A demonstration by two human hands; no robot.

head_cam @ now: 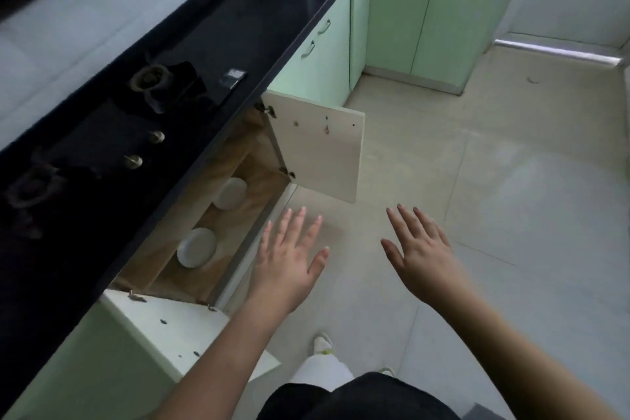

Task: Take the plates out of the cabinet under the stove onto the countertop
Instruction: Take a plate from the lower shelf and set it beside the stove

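in the head view, the cabinet (218, 215) under the stove (112, 133) stands with both doors swung wide, the far door (320, 147) at about 12 o'clock from the hands and the near door (170, 327) at about 8 o'clock, so the inside is laid bare for reaching. two white plates lie flat on the cabinet floor, well apart from each other: the far plate (230, 193) toward 11 o'clock of the left hand, the near plate (196, 247) at its 9 o'clock. neither has been lifted yet. the left hand (289, 256) hovers just outside the cabinet's front edge, fingers straight and spread, holding nothing; it looks poised to go in, and it is the nearer one to the plates. the right hand (419, 256) hangs over the floor at 3 o'clock of the left, likewise flat and empty, likely held out for balance or ready to help. the black tabletop (272, 10) runs above, with bare room beyond the stove at 12 o'clock to receive the plates.
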